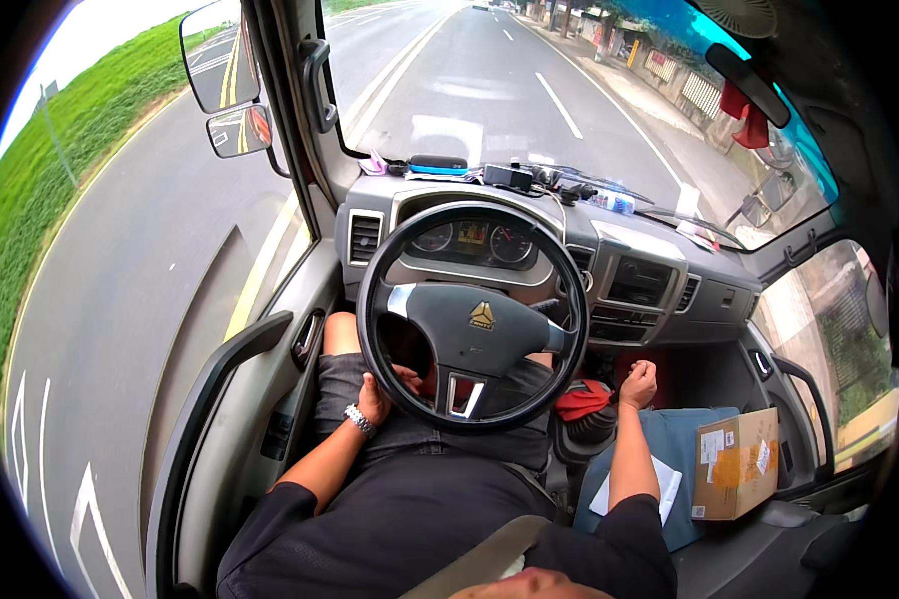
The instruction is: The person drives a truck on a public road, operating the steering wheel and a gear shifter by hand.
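A black steering wheel (572, 299) with a grey hub stands in front of me. At its lower left, my left hand (374, 399) is closed round the rim, with fingers showing through the wheel; a metal-banded watch (360, 419) is on that wrist. Right of the wheel, my right hand (638, 384) is closed, fingers curled in. What it holds, if anything, is hidden. Just left of that hand are a red cloth (582, 399) and the dark gear lever boot (589, 429).
A taped cardboard box (734, 464) sits on the right seat beside a blue-grey folder or pad (669, 424) and white paper (659, 489). A dark case (438, 163) and a plastic bottle (611, 201) lie on the dashboard (370, 190). Outside runs a road (489, 75); mirrors (220, 55) hang left.
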Demonstrator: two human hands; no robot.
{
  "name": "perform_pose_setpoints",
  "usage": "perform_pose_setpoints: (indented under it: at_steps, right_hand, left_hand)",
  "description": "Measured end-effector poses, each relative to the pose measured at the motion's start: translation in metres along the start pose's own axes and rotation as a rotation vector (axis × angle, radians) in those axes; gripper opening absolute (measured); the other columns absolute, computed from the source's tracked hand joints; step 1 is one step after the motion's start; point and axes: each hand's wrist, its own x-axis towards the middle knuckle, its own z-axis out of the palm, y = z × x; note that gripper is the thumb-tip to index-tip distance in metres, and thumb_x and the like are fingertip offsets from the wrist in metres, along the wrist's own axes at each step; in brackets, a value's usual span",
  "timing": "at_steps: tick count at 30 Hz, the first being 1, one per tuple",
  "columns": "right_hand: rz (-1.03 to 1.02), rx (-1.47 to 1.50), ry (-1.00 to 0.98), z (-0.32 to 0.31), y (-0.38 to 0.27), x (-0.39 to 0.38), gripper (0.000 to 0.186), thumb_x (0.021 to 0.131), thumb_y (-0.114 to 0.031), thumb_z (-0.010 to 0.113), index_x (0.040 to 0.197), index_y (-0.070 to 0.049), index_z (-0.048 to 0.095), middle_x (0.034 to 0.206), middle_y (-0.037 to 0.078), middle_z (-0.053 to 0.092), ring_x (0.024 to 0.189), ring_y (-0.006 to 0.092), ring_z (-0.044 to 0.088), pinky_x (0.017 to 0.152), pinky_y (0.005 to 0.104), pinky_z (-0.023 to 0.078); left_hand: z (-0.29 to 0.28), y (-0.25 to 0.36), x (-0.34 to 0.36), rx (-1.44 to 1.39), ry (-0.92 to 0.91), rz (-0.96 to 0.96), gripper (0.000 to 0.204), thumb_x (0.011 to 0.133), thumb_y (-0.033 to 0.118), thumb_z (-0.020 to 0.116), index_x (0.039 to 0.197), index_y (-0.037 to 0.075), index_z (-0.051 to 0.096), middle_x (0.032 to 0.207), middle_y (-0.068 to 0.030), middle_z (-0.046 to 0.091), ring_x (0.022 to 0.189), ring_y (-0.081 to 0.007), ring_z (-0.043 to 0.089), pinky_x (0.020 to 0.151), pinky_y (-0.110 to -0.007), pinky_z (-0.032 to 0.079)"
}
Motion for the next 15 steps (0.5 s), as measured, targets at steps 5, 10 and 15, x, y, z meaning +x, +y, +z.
perform_pose_setpoints:
  at_steps: [5, 10, 15]
  right_hand:
    - [-0.045, -0.004, 0.062, -0.007, 0.013, -0.003, 0.022, 0.101, -0.020, 0.053, 0.091, -0.008, 0.068, 0.077, 0.008, 0.075, 0.067, 0.0231, 0.073, 0.062, 0.0386, 0.056]
    - [-0.054, -0.001, 0.033, 0.008, 0.006, 0.021, 0.020, 0.099, -0.020, 0.054, 0.090, -0.008, 0.066, 0.084, 0.012, 0.075, 0.077, 0.0334, 0.072, 0.070, 0.0452, 0.055]
    - [-0.056, 0.057, 0.045, -0.008, 0.005, 0.016, 0.021, 0.101, -0.021, 0.053, 0.091, -0.007, 0.067, 0.081, 0.010, 0.075, 0.072, 0.0279, 0.072, 0.066, 0.0411, 0.055]
  left_hand:
    - [0.005, -0.009, -0.006, -0.013, -0.032, 0.016, 0.121, 0.073, 0.100, 0.045, 0.127, -0.007, 0.063, 0.112, -0.0191, 0.073, 0.094, -0.0227, 0.070, 0.087, -0.036, 0.057]
    - [0.014, -0.005, 0.018, 0.025, 0.031, -0.035, 0.124, 0.067, 0.105, 0.041, 0.125, -0.002, 0.064, 0.114, -0.0197, 0.072, 0.095, -0.0255, 0.070, 0.088, -0.041, 0.058]
    - [0.015, -0.015, 0.010, 0.028, 0.026, -0.013, 0.124, 0.068, 0.105, 0.041, 0.125, -0.003, 0.065, 0.114, -0.0203, 0.072, 0.095, -0.0258, 0.070, 0.088, -0.040, 0.057]
